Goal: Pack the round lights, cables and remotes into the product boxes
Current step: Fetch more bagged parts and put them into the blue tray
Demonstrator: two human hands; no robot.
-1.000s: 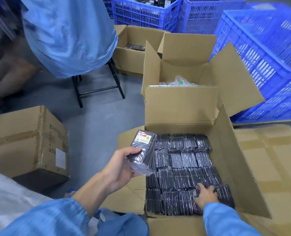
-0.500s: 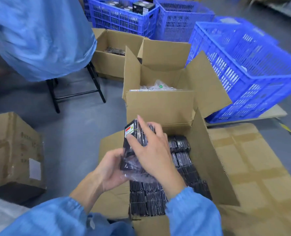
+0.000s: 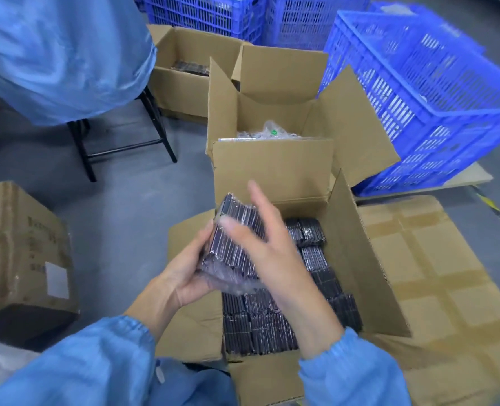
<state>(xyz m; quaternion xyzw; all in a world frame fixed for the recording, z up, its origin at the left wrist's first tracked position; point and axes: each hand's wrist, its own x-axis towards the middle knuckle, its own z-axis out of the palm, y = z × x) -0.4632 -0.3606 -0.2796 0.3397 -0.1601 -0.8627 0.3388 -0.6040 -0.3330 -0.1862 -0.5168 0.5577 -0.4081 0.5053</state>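
My left hand (image 3: 181,276) holds a plastic-wrapped pack of flat black remotes (image 3: 232,244) from below, above the open cardboard carton (image 3: 369,259) in front of me. My right hand (image 3: 272,250) lies over the right side of the pack, fingers spread and blurred; whether it grips the pack or only touches it is unclear. Inside the carton lie several more wrapped black packs (image 3: 272,326) in rows. Behind it stands a second open carton (image 3: 272,168) with clear plastic bags (image 3: 269,133) inside.
Blue plastic crates (image 3: 424,92) stand at the right and back. A third open carton (image 3: 181,83) sits at the back, a closed carton (image 3: 23,247) at the left. Another person in a blue coat (image 3: 61,54) sits on a black stool (image 3: 120,142). Flattened cardboard (image 3: 436,282) covers the floor at right.
My right hand came up out of the carton onto the pack in my left hand. The pack has tilted, its labelled end now turned away. The view shifted slightly.
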